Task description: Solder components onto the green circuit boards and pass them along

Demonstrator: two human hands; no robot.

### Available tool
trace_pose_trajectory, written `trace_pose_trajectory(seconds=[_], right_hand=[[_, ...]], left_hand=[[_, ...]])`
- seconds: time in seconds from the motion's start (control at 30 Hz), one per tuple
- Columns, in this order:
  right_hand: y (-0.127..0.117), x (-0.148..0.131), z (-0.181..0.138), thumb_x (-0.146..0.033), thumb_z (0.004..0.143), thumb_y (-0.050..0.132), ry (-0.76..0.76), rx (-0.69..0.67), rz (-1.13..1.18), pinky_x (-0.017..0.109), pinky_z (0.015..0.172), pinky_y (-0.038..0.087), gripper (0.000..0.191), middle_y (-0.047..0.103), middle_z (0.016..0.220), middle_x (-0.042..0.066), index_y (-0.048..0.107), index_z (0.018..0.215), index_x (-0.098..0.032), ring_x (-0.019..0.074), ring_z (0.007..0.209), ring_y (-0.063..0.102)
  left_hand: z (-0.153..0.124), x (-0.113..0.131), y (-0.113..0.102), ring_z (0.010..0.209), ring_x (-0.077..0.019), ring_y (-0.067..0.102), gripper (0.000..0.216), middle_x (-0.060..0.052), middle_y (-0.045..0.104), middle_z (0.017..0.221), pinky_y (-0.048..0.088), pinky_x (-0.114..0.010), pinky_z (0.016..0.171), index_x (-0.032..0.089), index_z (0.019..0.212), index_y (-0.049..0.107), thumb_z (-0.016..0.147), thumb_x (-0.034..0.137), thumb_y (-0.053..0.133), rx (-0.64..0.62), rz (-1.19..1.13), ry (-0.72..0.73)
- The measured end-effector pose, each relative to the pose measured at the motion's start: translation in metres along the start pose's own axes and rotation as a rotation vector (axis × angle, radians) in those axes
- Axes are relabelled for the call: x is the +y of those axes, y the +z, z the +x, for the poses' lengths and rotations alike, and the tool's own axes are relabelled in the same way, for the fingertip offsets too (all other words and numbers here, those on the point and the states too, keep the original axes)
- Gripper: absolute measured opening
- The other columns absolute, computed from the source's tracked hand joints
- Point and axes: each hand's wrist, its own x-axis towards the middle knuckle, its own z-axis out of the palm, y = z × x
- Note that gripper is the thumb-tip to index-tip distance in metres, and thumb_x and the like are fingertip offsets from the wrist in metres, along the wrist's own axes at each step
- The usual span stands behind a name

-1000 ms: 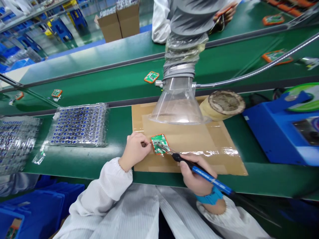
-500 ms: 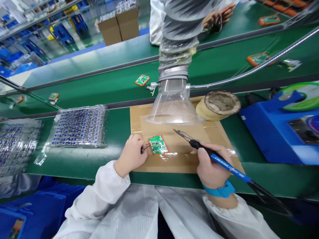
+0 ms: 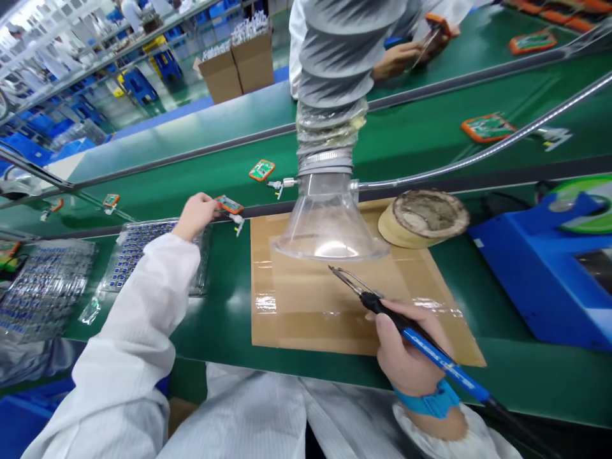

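Observation:
My left hand (image 3: 195, 215) reaches out over the conveyor's near edge, its fingers pinched on the end of an orange-edged circuit board (image 3: 230, 204). A white connector (image 3: 236, 222) hangs below that board. In my right hand (image 3: 411, 350) is a blue and black soldering iron (image 3: 423, 344), held like a pen. Its tip points left above the cardboard sheet (image 3: 306, 312), just under the rim of a clear fume hood (image 3: 327, 223). A blue strap (image 3: 428, 401) goes round my right wrist.
Right of the hood stand a round, crusted pot (image 3: 423, 220) and a blue box (image 3: 540, 268). Component trays (image 3: 138, 252) lie at left. More boards (image 3: 262, 169) rest on the green conveyor (image 3: 191, 175). Across it, a person's hands (image 3: 406, 57) hold an orange-edged part.
My left hand has moved from the cardboard up and left to the conveyor's edge, with a circuit board in its fingers. The cardboard no longer has a board on it. My right hand keeps the iron.

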Motion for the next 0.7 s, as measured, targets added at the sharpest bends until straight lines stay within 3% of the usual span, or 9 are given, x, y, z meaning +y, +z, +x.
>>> trace_pose_trajectory(seconds=[0.07, 0.1, 0.17, 0.3, 0.4, 0.57, 0.7], right_hand=[[-0.001, 0.002, -0.002, -0.03, 0.086, 0.074, -0.007, -0.009, 0.019, 0.037, 0.074, 0.06, 0.017, 0.073, 0.093, 0.007, 0.071, 0.099, -0.021, 0.023, 0.08, 0.074], [-0.001, 0.002, -0.003, -0.029, 0.085, 0.075, -0.02, -0.02, 0.028, 0.038, 0.074, 0.06, 0.017, 0.073, 0.094, 0.007, 0.071, 0.1, -0.021, 0.0231, 0.081, 0.074], [-0.002, 0.001, -0.002, -0.026, 0.084, 0.075, -0.055, -0.051, 0.034, 0.038, 0.075, 0.06, 0.019, 0.073, 0.095, 0.007, 0.071, 0.102, -0.022, 0.023, 0.082, 0.074], [-0.004, -0.004, 0.002, -0.017, 0.083, 0.073, -0.156, -0.086, 0.004, 0.034, 0.076, 0.061, 0.021, 0.073, 0.094, 0.005, 0.071, 0.103, -0.023, 0.022, 0.083, 0.074], [-0.005, -0.005, 0.004, -0.015, 0.082, 0.073, -0.204, -0.09, -0.012, 0.032, 0.076, 0.062, 0.023, 0.074, 0.092, 0.005, 0.071, 0.103, -0.023, 0.0214, 0.083, 0.074], [-0.004, -0.006, 0.006, -0.014, 0.082, 0.073, -0.204, -0.068, -0.008, 0.032, 0.074, 0.061, 0.023, 0.074, 0.091, 0.004, 0.07, 0.103, -0.023, 0.0208, 0.08, 0.074], [-0.004, -0.008, 0.006, -0.016, 0.082, 0.073, -0.224, -0.078, -0.025, 0.032, 0.072, 0.061, 0.021, 0.074, 0.09, 0.004, 0.07, 0.102, -0.024, 0.0206, 0.078, 0.074]], left_hand=[[0.027, 0.006, -0.002, 0.121, -0.0398, 0.063, 0.019, -0.023, 0.069, 0.12, 0.048, -0.058, 0.104, 0.013, 0.098, 0.062, 0.084, 0.025, 0.065, 0.222, 0.471, 0.024], [0.037, 0.009, 0.002, 0.126, -0.0431, 0.058, 0.024, -0.025, 0.066, 0.125, 0.045, -0.06, 0.106, 0.012, 0.103, 0.064, 0.083, 0.026, 0.066, 0.255, 0.637, 0.047], [0.051, 0.02, 0.021, 0.126, -0.0423, 0.058, 0.032, -0.025, 0.066, 0.127, 0.045, -0.057, 0.105, 0.013, 0.114, 0.065, 0.086, 0.027, 0.062, 0.176, 0.767, 0.146], [0.066, 0.05, 0.08, 0.117, -0.0328, 0.065, 0.051, -0.018, 0.069, 0.124, 0.049, -0.042, 0.098, 0.02, 0.138, 0.056, 0.087, 0.017, 0.056, -0.065, 0.725, 0.384], [0.076, 0.067, 0.103, 0.115, -0.0329, 0.067, 0.051, -0.02, 0.069, 0.126, 0.05, -0.041, 0.095, 0.017, 0.136, 0.058, 0.085, 0.018, 0.058, -0.112, 0.744, 0.381], [0.071, 0.065, 0.085, 0.108, -0.0344, 0.068, 0.033, -0.021, 0.074, 0.113, 0.05, -0.037, 0.091, 0.011, 0.108, 0.07, 0.087, 0.034, 0.061, -0.135, 0.774, 0.328], [0.017, 0.035, 0.062, 0.096, -0.0289, 0.069, 0.027, -0.014, 0.074, 0.094, 0.049, -0.034, 0.085, 0.018, 0.085, 0.07, 0.092, 0.04, 0.056, -0.095, 0.708, 0.467]])
